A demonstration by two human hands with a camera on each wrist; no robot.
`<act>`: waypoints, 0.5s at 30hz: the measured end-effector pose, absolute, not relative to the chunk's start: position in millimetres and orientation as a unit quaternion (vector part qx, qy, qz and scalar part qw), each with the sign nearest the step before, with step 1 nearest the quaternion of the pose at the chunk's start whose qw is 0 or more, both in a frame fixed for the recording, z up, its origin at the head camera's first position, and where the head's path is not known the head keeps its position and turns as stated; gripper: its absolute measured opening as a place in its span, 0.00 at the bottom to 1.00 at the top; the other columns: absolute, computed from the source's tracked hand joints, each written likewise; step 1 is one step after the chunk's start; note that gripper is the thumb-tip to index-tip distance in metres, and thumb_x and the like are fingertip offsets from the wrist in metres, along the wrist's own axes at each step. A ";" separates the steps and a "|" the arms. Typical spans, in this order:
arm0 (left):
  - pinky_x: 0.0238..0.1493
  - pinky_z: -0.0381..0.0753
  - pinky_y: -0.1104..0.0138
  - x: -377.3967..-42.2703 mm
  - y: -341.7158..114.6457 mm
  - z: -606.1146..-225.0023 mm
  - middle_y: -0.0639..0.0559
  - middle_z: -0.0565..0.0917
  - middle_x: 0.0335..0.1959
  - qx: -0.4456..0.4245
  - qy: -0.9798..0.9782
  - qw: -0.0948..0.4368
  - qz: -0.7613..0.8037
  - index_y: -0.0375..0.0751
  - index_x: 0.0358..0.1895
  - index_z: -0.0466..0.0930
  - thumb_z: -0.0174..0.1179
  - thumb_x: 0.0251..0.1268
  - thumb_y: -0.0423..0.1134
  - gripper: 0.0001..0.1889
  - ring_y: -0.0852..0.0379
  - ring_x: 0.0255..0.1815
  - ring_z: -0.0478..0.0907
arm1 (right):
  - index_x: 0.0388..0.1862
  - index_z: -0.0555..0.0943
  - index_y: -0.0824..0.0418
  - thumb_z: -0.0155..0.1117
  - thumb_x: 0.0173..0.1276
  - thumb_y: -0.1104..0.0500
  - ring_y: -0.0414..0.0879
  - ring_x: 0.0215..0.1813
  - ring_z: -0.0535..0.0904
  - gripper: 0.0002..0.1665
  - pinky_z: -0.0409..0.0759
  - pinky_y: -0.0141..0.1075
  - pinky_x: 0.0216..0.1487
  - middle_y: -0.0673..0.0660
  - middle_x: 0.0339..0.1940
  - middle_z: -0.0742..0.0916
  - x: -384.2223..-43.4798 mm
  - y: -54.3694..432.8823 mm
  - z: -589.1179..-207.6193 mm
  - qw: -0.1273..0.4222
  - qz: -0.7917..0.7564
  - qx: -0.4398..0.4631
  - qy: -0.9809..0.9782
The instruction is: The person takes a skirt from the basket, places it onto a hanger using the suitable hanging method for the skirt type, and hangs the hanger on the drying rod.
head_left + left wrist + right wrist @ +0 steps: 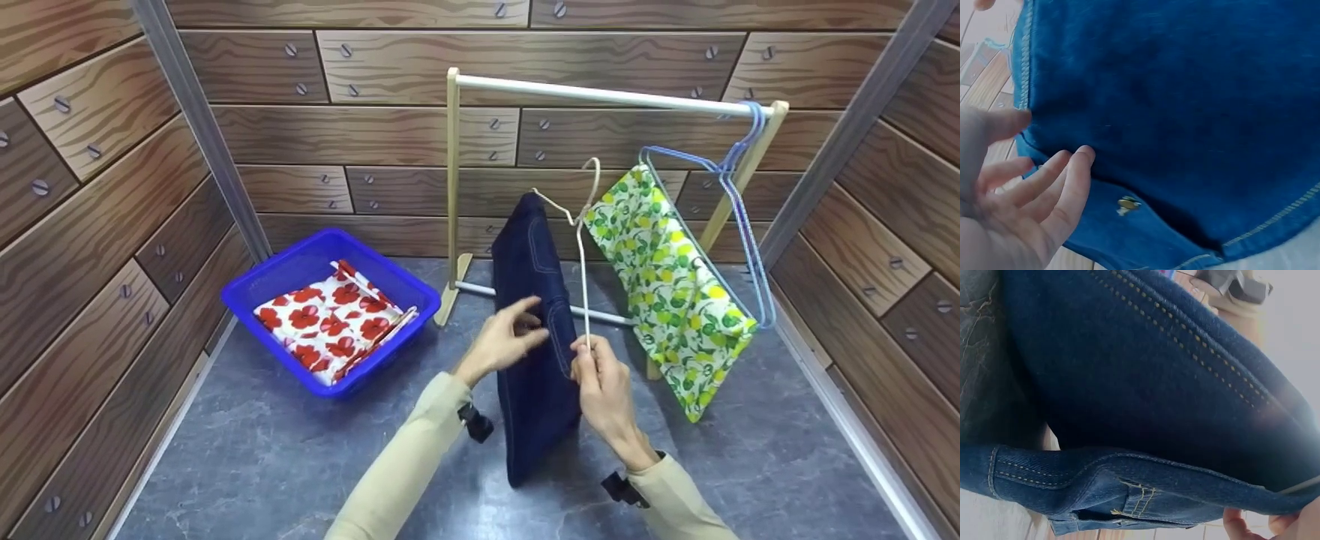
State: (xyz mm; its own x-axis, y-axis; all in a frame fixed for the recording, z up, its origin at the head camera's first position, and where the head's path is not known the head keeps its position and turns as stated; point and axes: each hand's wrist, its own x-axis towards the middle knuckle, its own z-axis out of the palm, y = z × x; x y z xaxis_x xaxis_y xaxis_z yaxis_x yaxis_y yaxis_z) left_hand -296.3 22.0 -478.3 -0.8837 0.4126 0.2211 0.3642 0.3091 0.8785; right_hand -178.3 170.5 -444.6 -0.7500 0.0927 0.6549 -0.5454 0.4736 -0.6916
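A dark blue denim garment (536, 390) with pale stitching stands upright in the middle of the head view. Beside its right edge is a white hanger (584, 281), hook uppermost. My right hand (606, 386) pinches the hanger's lower end at the denim's edge. In the right wrist view, the right fingers (1235, 526) grip the fabric border where the hanger meets it. The left hand (501, 341) is on the denim's left face, thumb and fingers apart. Its fingertips (1085, 152) touch the cloth near a brass-coloured button (1128, 205) in the left wrist view.
A blue basin (330, 238) at left holds white cloth with red flowers (322, 322). Behind stands a rack with a white rail (600, 91). Blue hangers (739, 176) hang at its right end, one bearing a lemon-print cloth (675, 277). Wood-patterned walls enclose the grey floor.
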 end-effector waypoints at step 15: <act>0.76 0.58 0.62 -260.5 20.3 -513.4 0.47 0.62 0.76 0.405 0.838 0.012 0.365 0.44 0.77 0.56 0.62 0.60 0.45 0.41 0.53 0.76 0.61 | 0.37 0.75 0.78 0.47 0.72 0.75 0.45 0.19 0.70 0.09 0.68 0.26 0.23 0.61 0.15 0.74 -181.1 176.6 -436.4 0.347 0.526 0.145 -0.763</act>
State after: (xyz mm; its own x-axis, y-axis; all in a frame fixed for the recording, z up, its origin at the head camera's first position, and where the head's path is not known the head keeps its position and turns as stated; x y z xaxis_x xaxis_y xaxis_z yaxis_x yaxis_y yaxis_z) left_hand -260.5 20.3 -513.4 -0.6721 0.6875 0.2751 0.6699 0.4062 0.6215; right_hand -181.1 176.6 -436.4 -0.7164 0.1439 0.6827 -0.5869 0.4046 -0.7013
